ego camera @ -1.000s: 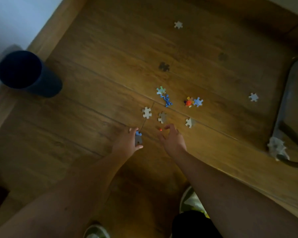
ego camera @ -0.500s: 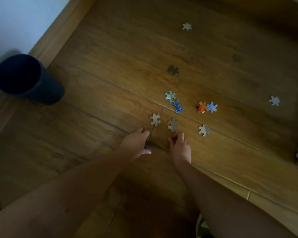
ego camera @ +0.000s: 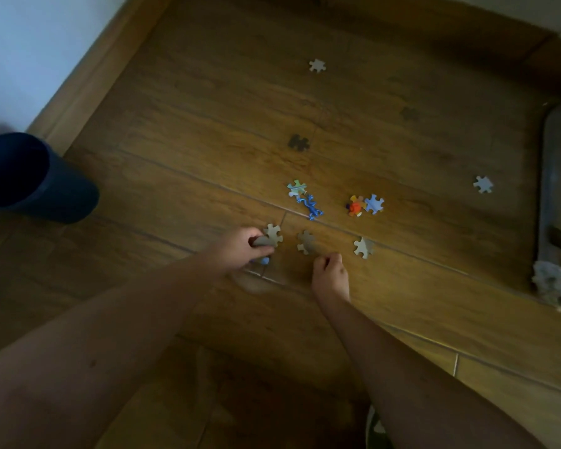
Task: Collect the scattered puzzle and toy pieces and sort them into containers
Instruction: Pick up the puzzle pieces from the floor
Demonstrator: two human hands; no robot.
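I see my left hand on the wooden floor, fingers curled round a grey puzzle piece. My right hand, curled, touches another piece; whether it grips, I cannot tell.

Landmark: blue toy lizard on wood floor.

- Multicoloured puzzle piece touching lizard's far end.
- Orange toy and blue puzzle piece right of lizard, touching each other.
- Left hand near-left of lizard, fingers curled round grey pieces; beige piece at its fingertips.
- Right hand nearer than lizard, fingers curled, beside grey-brown piece.
- Pale piece near-right of lizard.
- Dark blue cylinder container far left, by wall.
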